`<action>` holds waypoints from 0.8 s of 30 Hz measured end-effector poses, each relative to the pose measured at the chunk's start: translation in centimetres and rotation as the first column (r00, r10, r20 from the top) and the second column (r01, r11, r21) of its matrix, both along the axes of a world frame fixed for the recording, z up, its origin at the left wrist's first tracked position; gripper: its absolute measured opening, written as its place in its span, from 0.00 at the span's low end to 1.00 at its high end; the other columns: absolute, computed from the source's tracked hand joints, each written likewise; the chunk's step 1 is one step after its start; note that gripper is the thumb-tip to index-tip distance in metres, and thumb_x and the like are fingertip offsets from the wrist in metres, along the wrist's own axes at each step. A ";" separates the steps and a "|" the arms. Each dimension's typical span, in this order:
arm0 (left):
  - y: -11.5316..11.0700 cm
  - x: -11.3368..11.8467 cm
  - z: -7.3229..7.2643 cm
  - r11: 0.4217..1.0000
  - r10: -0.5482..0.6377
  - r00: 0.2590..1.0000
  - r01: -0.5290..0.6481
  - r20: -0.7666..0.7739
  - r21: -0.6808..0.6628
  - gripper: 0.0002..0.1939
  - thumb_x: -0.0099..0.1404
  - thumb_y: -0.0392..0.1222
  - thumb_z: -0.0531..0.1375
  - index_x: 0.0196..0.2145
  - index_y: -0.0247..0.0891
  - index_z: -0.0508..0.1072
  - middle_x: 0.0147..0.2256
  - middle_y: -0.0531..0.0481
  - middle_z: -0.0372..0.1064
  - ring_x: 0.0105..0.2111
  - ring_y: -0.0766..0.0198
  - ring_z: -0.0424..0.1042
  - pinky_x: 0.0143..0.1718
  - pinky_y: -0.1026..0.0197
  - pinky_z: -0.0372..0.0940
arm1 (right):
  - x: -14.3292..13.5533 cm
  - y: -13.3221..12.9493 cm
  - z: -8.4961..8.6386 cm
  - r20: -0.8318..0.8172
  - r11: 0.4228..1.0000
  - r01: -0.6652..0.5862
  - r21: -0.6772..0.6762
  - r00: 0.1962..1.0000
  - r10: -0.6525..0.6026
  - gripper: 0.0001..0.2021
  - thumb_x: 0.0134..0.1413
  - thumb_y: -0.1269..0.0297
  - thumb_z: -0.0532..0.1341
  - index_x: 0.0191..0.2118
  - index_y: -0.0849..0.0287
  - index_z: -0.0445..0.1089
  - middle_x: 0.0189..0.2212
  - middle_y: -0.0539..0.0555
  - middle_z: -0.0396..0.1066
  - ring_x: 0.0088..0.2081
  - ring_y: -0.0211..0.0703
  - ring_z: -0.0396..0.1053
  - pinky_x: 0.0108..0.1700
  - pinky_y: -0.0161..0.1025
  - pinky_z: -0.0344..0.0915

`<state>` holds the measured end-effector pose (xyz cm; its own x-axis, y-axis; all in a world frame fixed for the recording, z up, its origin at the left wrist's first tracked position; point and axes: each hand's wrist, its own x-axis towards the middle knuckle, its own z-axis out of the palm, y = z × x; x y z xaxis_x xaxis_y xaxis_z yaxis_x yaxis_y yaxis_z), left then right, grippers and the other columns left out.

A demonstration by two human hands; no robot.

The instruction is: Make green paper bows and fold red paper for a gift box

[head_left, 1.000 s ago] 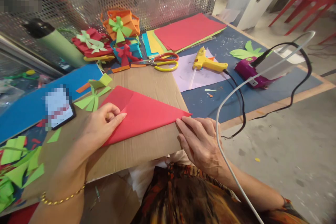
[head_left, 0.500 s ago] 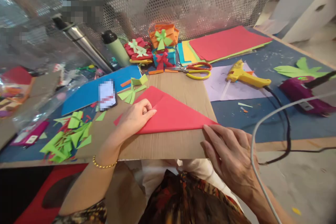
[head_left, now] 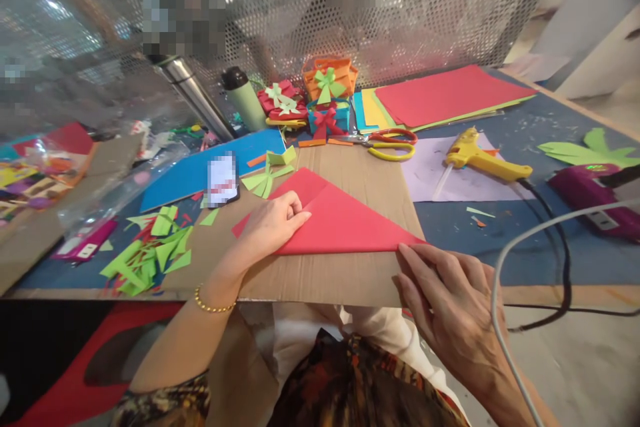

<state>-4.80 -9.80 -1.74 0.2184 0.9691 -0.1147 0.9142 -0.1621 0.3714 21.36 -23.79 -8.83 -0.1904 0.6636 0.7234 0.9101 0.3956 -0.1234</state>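
A folded red paper [head_left: 340, 217] lies as a flat triangle on a brown cardboard sheet [head_left: 320, 283]. Its folded edge runs along the side nearest me. My left hand [head_left: 275, 223] rests on the paper's left part with curled fingers; whether anything is pinched in them is hidden. At the pointed right end, my right hand [head_left: 447, 287] has its fingers extended, the fingertips touching the corner at the folded edge. The thumb is apart, below the paper.
Scissors [head_left: 393, 143], a yellow glue gun [head_left: 487, 159] on lilac paper and stacked coloured sheets [head_left: 450, 97] lie beyond. Green scraps [head_left: 160, 247] and a phone [head_left: 223, 180] are at the left. A pale cable [head_left: 500, 267] hangs in front of my right wrist.
The camera view has shifted, so everything appears a little further right. Both hands keep about the same places on the red paper.
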 end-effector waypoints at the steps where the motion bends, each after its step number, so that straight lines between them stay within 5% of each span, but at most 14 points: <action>1: 0.0 0.0 0.0 1.000 0.003 1.000 -0.003 0.000 -0.004 0.10 0.67 0.48 0.59 0.31 0.43 0.65 0.23 0.56 0.65 0.25 0.63 0.64 0.28 0.58 0.51 | 0.0 0.0 0.1 -0.001 1.000 -0.001 0.005 1.000 0.001 0.14 0.67 0.71 0.63 0.56 0.65 0.72 0.44 0.62 0.78 0.42 0.53 0.70 0.44 0.49 0.62; 10: -0.7 0.2 0.0 0.999 -0.039 0.998 0.040 -0.039 0.026 0.05 0.71 0.43 0.60 0.41 0.41 0.70 0.27 0.54 0.70 0.28 0.62 0.68 0.32 0.57 0.54 | 0.3 0.1 -0.3 0.018 0.998 -0.047 0.052 0.999 0.047 0.13 0.69 0.68 0.62 0.55 0.65 0.73 0.41 0.63 0.78 0.38 0.54 0.69 0.41 0.49 0.60; 17: -1.6 0.4 -0.8 0.982 -0.072 0.987 0.096 -0.146 0.165 0.12 0.74 0.44 0.62 0.53 0.39 0.73 0.38 0.47 0.75 0.38 0.57 0.74 0.37 0.57 0.61 | 2.1 0.4 -2.7 0.089 0.998 -0.064 0.029 0.994 0.061 0.20 0.67 0.64 0.62 0.62 0.60 0.70 0.44 0.61 0.80 0.39 0.55 0.71 0.42 0.49 0.62; 20: -1.6 0.4 -1.2 0.940 -0.155 0.968 0.206 -0.197 0.271 0.12 0.76 0.41 0.61 0.55 0.40 0.75 0.47 0.43 0.72 0.44 0.57 0.73 0.45 0.56 0.64 | 3.2 0.4 -3.9 0.158 0.997 -0.078 -0.015 0.984 0.079 0.25 0.66 0.62 0.62 0.66 0.58 0.67 0.48 0.60 0.80 0.42 0.57 0.73 0.45 0.50 0.63; 24: -1.4 0.5 -1.3 0.825 -0.370 0.873 0.466 -0.318 0.319 0.20 0.80 0.34 0.50 0.56 0.46 0.79 0.47 0.44 0.71 0.47 0.58 0.71 0.48 0.55 0.62 | 3.3 0.5 -3.9 0.170 0.998 -0.065 -0.018 0.983 0.067 0.24 0.67 0.60 0.62 0.65 0.59 0.67 0.46 0.61 0.80 0.42 0.58 0.73 0.44 0.51 0.63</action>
